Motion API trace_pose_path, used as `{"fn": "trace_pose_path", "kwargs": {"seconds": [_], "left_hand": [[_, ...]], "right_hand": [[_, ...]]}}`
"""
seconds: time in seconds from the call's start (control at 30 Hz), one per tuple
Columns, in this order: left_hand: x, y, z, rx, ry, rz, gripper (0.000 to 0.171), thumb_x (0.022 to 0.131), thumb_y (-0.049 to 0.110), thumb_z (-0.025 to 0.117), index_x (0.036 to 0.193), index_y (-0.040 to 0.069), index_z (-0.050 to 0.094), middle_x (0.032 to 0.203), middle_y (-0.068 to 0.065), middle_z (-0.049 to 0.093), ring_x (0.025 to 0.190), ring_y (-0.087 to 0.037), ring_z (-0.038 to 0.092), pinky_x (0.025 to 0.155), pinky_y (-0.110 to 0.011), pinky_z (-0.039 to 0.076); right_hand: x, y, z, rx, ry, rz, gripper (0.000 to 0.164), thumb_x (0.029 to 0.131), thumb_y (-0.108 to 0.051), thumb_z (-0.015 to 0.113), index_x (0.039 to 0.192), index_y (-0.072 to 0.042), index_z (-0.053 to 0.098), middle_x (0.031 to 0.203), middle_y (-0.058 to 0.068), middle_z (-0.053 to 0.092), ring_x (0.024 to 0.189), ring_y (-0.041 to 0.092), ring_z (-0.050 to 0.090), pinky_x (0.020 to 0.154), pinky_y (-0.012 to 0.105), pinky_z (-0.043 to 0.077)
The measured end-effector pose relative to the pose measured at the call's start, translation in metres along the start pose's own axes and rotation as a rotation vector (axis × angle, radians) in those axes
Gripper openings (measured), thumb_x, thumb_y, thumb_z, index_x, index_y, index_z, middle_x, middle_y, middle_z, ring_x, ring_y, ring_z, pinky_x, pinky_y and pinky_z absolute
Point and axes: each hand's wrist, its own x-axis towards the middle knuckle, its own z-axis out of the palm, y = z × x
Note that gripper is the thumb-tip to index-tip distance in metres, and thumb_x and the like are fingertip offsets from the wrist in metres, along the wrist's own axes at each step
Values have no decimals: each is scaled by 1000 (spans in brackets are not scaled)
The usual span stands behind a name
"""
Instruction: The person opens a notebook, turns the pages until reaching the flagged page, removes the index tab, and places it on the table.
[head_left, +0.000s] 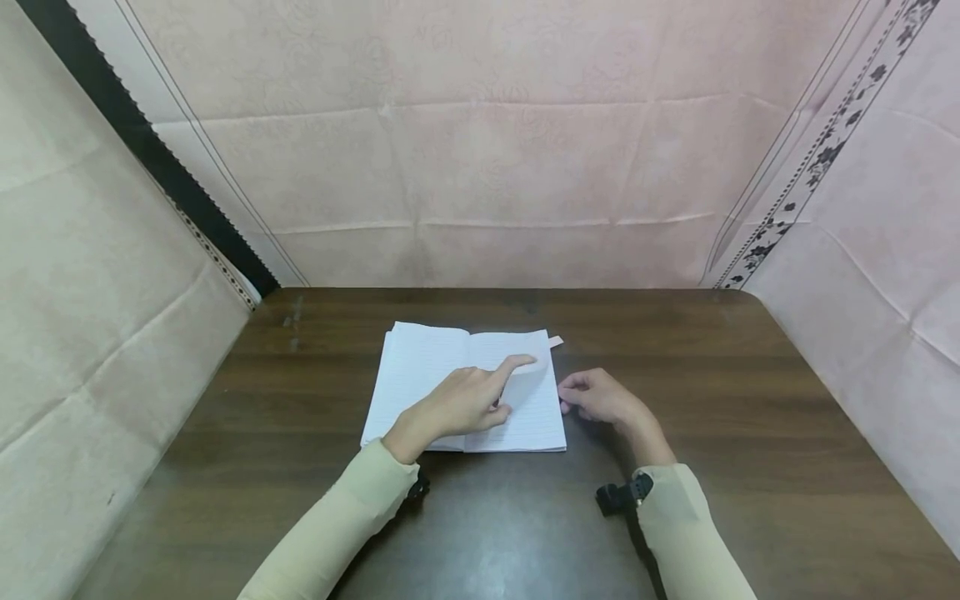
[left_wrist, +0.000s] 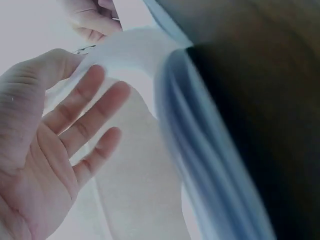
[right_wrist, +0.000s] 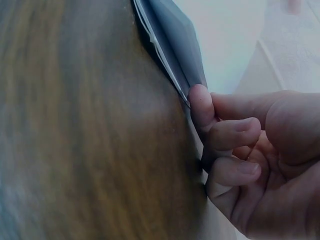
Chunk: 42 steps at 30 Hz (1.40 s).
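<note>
An open notebook (head_left: 420, 375) with lined white pages lies on the wooden table. Over its right page reaches my left hand (head_left: 461, 404), index finger extended toward the upper right and thumb apart. In the left wrist view, the other fingers of the left hand (left_wrist: 65, 130) are loosely bent with nothing between them, near a curved page (left_wrist: 135, 47). My right hand (head_left: 603, 396) is at the notebook's right edge. There, in the right wrist view, the right hand (right_wrist: 250, 155) pinches a page edge between thumb and index finger, its other fingers curled.
A small white strip (head_left: 556, 342) sticks out past the notebook's upper right edge. The brown wooden table (head_left: 300, 500) extends around the notebook. Pale cloth (head_left: 480, 167) hangs behind the table and at both sides. A dark wrist device (head_left: 622, 496) sits at the right sleeve.
</note>
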Motion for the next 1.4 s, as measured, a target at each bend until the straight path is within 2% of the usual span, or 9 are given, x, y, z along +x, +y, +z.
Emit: {"fn": "trace_pose_path", "kwargs": {"seconds": [0.1,0.27,0.47,0.6,0.77,0.9,1.0,1.17,1.4], "left_hand": [[-1,-1,-6,-22,-5,9,69,89,9,63,151,27,36,70,5,56,48,-4,30,45,-21,29],[-9,-10,-25,-26,-34,4,53,86,6,57,133,29,59,93,7,65,56,-6,34,52,-24,32],[-25,-25,-56,-71,-11,-61,31,80,9,56,105,22,69,76,12,58,60,-6,46,58,-27,41],[-37,-33,-76,-125,-95,-134,20,84,9,59,96,19,72,76,10,62,60,-8,46,59,-28,43],[-53,-44,-91,-137,-219,-283,12,90,9,61,89,14,72,75,8,60,61,-9,47,58,-28,42],[-61,-52,-93,-120,-311,-439,14,93,12,63,81,12,71,68,3,56,58,-12,47,56,-29,40],[-61,-54,-91,-113,-397,-537,14,94,19,68,83,11,72,70,0,61,60,-15,55,58,-31,44],[-55,-54,-80,-107,-473,-598,17,94,24,70,85,9,72,70,-3,63,61,-18,59,60,-32,46],[-56,-56,-68,-94,-536,-716,29,90,27,71,72,7,60,65,-6,58,52,-18,53,53,-30,41]], "right_hand": [[0,0,0,4,-2,4,21,101,-17,61,111,-2,71,86,7,67,81,22,58,70,31,47],[1,1,0,7,-10,-8,20,100,-17,61,109,-2,71,85,7,68,83,22,59,70,31,48],[2,2,-1,-2,-13,-25,20,100,-16,62,110,-1,71,85,7,68,81,22,59,69,31,48],[3,1,-2,-11,-20,-42,21,100,-18,62,109,-2,71,84,7,67,78,21,57,68,31,47],[1,0,-3,-44,-26,-55,24,98,-23,65,109,-2,71,88,7,67,81,22,59,72,34,50],[1,1,-3,-49,-30,-42,29,96,-25,67,115,-2,69,99,8,69,93,24,62,84,41,53],[0,2,-4,-57,-19,-38,31,96,-27,69,116,-3,69,104,9,69,97,26,63,88,44,53],[-1,2,-5,-72,-4,-30,31,95,-28,69,116,-5,69,106,9,68,97,25,62,87,42,53],[-1,3,-2,-68,-10,-37,31,95,-28,69,115,-4,69,105,9,68,97,25,62,87,44,53]]}}
